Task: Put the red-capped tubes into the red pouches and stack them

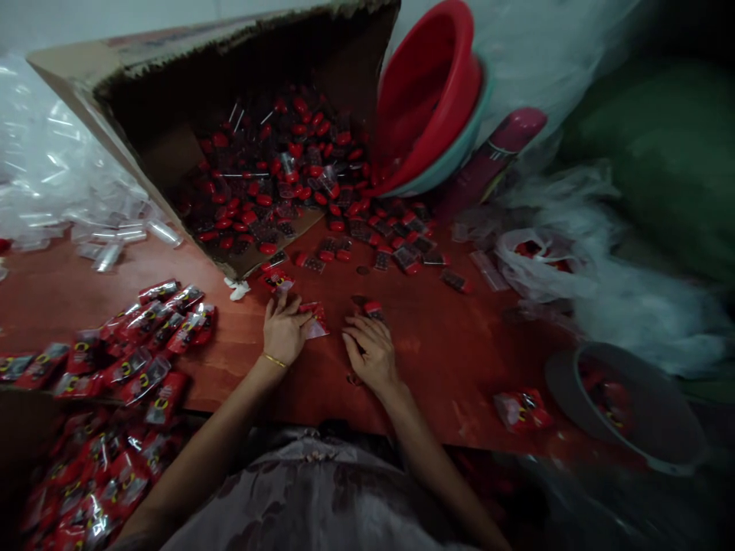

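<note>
My left hand (284, 330), with a gold bracelet at the wrist, is curled low over the table. Its thumb side is closed on a small red printed packet (315, 321) with a clear end. Just beyond its fingertips lies another red packet (278, 280). To the right, my right hand (372, 352) has its fingers bent at a small clear container with a red cap (374, 310), partly hidden by the fingers. Several similar dark-filled, red-capped containers (406, 259) lie on the table beyond both hands.
A cardboard box (74, 84) lies on its side, spilling red-capped containers. Beside it lean a red basin (425, 99) and a spray can (499, 153). Filled packets (143, 337) are heaped left. A grey bowl (660, 428) and plastic bags (625, 298) are right.
</note>
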Demonstrator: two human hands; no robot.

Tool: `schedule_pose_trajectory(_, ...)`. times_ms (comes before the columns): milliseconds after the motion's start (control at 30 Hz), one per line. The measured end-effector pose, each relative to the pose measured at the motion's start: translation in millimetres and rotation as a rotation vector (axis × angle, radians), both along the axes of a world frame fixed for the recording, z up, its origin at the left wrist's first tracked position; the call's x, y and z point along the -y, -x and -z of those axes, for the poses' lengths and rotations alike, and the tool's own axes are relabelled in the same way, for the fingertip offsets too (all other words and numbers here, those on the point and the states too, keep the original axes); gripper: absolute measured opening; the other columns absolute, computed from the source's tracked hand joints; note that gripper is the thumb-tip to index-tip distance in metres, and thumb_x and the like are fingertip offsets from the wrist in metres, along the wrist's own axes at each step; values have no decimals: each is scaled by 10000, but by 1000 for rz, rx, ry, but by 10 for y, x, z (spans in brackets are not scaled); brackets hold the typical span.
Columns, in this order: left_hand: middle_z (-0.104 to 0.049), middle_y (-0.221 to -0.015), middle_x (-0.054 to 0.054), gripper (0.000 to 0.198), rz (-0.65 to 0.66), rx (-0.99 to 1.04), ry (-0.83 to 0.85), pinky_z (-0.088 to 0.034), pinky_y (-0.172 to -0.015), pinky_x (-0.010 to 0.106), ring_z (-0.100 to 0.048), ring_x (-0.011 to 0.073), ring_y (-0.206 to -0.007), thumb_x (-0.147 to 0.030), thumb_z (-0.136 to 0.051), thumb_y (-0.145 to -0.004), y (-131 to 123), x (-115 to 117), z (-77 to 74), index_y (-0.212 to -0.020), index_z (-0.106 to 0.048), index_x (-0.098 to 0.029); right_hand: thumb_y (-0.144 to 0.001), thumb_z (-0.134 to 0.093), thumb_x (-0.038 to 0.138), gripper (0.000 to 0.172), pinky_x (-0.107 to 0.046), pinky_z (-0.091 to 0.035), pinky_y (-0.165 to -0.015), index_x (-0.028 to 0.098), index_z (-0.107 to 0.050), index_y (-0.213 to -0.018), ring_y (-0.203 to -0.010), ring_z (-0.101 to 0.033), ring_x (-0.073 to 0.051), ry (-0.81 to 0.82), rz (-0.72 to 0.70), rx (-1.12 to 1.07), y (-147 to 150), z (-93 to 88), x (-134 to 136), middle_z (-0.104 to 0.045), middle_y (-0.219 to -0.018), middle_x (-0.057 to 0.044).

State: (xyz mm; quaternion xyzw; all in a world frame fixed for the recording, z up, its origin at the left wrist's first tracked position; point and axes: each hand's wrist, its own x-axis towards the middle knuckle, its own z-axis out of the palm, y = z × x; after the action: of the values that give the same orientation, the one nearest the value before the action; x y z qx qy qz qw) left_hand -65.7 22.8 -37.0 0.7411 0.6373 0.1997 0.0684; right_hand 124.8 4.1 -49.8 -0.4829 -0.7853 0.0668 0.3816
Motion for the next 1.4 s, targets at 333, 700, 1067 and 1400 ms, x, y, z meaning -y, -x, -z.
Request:
schedule_pose_trajectory(333,-598,-1223,72,241,-25,232,-133,-274,-1039,480,-421,262,-1250,-359,-536,-807,-43,110,-402,-954,-702,-265,-835,-518,373,319,-292,-495,-777,169,-574,-1074,-894,-628,-182,440,-34,-522,325,-254,59,-674,-1004,-77)
schedule_pose_trajectory(700,-709,-740,27,251,-163,1327,323,-489,-712,265,-616,147,-683,-357,-701,-643,-291,228,-256,-787,-720,-151,-874,-413,347,336,-207,-311,-490,190,-450,-579,-503,-397,-89,387,56,-490,403,-266,71,-425,-518,46)
schedule_pose_trajectory(1067,-693,-679,38,400,-399,1707,559,-488,-649,246,-604,113,-605,-342,-830,-427,-351,196,-372,-726,-694,-113,-901,-379,345,286,-224,-426,-589,198,-545,-720,-606,-534,-123,371,-8,-403,320,-271,51,-577,-641,8)
schedule_pose_trajectory(1400,-701,-732,31,342,-439,1784,713,-490,-739,307,-634,128,-647,-370,-809,-496,-227,105,-424,-710,-646,-159,-853,-421,319,341,-478,-437,-796,126,-579,-1084,-925,-552,-306,207,335,189,-439,10,-97,-611,-1074,-191)
